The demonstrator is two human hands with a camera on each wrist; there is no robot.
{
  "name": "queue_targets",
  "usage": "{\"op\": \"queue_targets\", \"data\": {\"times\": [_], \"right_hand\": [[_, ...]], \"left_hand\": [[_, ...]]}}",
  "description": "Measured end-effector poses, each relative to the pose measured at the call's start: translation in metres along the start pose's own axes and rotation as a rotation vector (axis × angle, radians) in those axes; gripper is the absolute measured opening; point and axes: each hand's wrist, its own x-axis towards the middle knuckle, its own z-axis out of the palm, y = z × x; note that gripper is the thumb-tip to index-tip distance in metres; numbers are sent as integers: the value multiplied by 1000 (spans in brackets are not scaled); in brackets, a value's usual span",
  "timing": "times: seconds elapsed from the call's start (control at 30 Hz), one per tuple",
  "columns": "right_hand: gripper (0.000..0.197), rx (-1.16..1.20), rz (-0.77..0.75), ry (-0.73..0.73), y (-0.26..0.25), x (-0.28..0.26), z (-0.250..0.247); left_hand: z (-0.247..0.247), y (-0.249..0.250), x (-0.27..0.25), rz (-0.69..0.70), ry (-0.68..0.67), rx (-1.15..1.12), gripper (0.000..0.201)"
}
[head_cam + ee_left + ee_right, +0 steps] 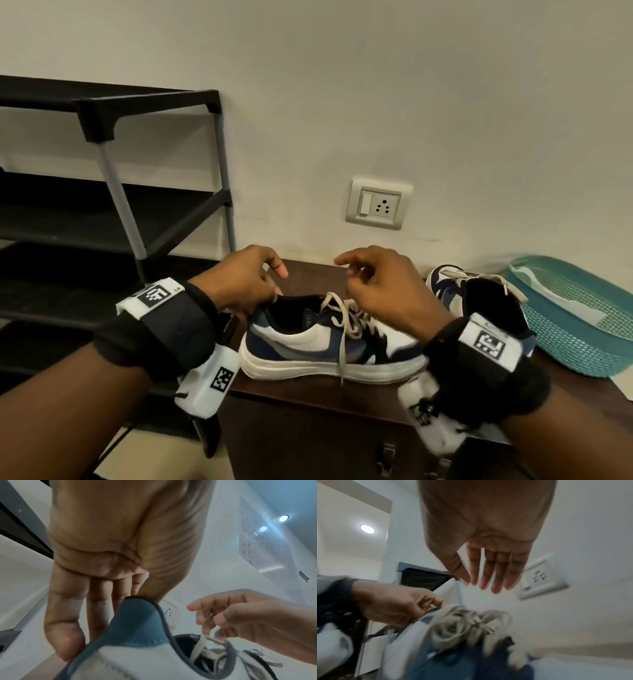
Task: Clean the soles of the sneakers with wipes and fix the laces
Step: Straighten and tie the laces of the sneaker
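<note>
Left hand (245,281) pinches the sneaker (329,342) heel collar; right hand (380,291) apparently hovers unclenched over laces (346,315).

The sneaker (329,342) is showing matt suede-like blue panels, smooth white rubber sole, flat cloth laces (346,318); the teal plastic basket (575,318) is meshed, the cabinet (308,404) dark wood.

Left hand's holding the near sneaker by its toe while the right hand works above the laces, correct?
Not the toe: the left hand pinches the heel collar of the near sneaker, as the left wrist view shows. The right hand is above the laces.
</note>
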Motion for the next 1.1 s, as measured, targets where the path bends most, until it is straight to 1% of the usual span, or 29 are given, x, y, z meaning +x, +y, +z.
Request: {"op": "queue_targets", "data": {"times": [0.07,0.13,0.17,0.23,0.27,0.3,0.33,0.37,0.43,0.47,0.53,0.57,0.6,0.63,0.67,0.73,0.83,0.9,1.0,1.1], "right_hand": [[62,-156,118,-223,13,2,-15],[86,-251,177,-437,21,-6,-19],[95,-244,189,-510,23,-13,-19],[113,-221,205,-604,25,-28,-16],[114,-219,207,-624,26,-34,-13],[103,-217,211,-623,28,-39,-10],[85,-201,198,-597,30,-43,-6],[71,-188,198,-575,32,-47,-3],[62,-141,199,-553,33,-52,0],[61,-129,195,-547,33,-54,0],[59,-116,198,-544,32,-56,0],[58,-118,203,-545,32,-57,0],[59,-124,202,-545,31,-57,0],[60,-132,206,-546,29,-57,0],[61,-137,206,-547,28,-57,0],[61,-148,210,-554,26,-56,-1],[57,-150,208,-566,24,-56,-2],[55,-141,213,-578,24,-56,-2],[59,-150,220,-581,25,-56,0],[65,-207,200,-573,26,-56,1]], "left_hand": [[5,2,5,62,47,31,30],[12,4,11,138,103,68,30],[15,5,14,174,133,79,30],[21,6,20,231,203,93,30],[23,6,23,253,232,108,29],[24,7,25,273,247,137,26],[24,10,27,296,258,174,23],[23,14,27,321,277,210,20],[16,24,25,362,307,239,11],[12,30,22,353,262,232,7],[10,35,13,286,48,260,9],[13,37,10,255,-52,340,11],[17,38,9,242,-109,444,13],[21,38,10,235,-135,546,15],[26,39,11,226,-148,625,18],[33,44,16,189,-177,708,21],[35,50,21,164,-206,718,20],[34,50,23,163,-204,681,22],[34,46,20,132,-143,588,28],[33,41,16,125,-136,363,27]]}}
